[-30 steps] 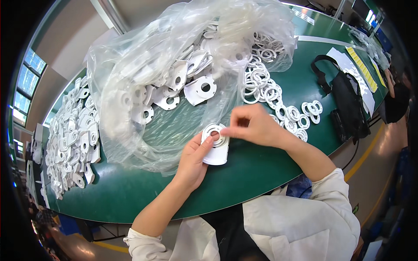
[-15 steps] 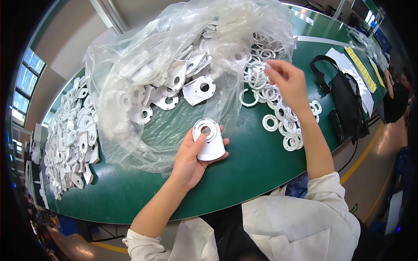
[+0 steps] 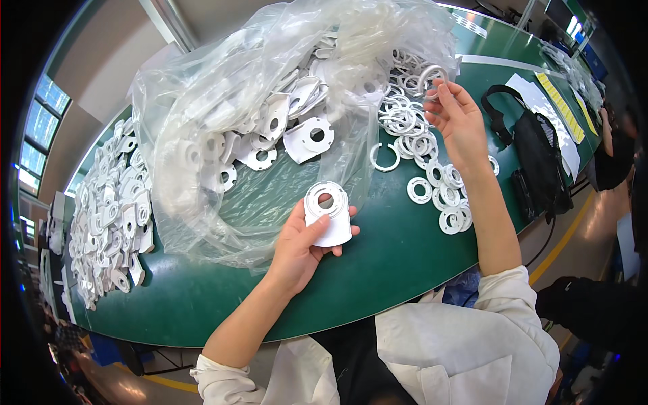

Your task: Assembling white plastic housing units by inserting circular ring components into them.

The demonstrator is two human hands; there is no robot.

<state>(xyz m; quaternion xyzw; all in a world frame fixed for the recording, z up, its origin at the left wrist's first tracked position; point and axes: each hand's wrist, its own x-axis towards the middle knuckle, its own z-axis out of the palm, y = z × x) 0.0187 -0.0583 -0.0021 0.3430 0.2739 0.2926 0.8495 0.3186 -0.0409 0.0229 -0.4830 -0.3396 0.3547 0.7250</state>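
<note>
My left hand grips a white plastic plate, flat at one end and rounded at the other, with a round hole in the rounded end. The thumb lies across its face, and the fingers are behind it. Over to the right, my right hand pinches a white plastic ring between thumb and fingertips, raised above the heap of rings. Below and left of that hand lie many more white rings, piled and scattered on the green table. A ring with a gap lies apart at their left.
A large clear plastic bag full of white plates spreads over the table's middle. At the left is a tall heap of white parts. A black bag, papers and a yellow sheet lie at the right.
My right hand has lifted a ring from the pile and moved slightly right. My left hand has turned the plate a little and shifted it right. A dark shape has appeared at the lower right.
</note>
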